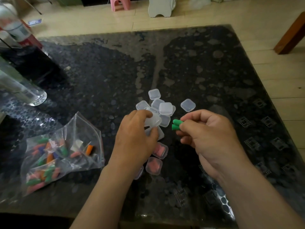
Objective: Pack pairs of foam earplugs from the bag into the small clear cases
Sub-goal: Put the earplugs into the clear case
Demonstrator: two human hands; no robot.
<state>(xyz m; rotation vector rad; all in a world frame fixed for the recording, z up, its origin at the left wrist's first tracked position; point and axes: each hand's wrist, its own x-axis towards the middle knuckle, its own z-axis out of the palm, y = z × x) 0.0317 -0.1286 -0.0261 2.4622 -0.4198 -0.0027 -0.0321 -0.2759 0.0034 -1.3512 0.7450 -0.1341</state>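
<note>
The bag (62,154) of mixed earplugs lies well left of the fingers. The left hand (133,142) curls fingers and thumb round one clear case (152,121) in the loose pile (165,108), so lifting it could scatter its neighbours. Just right of that case, the right hand (209,138) pinches two green earplugs (175,125), and the squeezed foam may spring free; no writing is legible.

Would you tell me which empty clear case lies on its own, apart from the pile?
The case just beyond the right hand, right of the pile: bare table surrounds it, while the rest crowd together.
</note>
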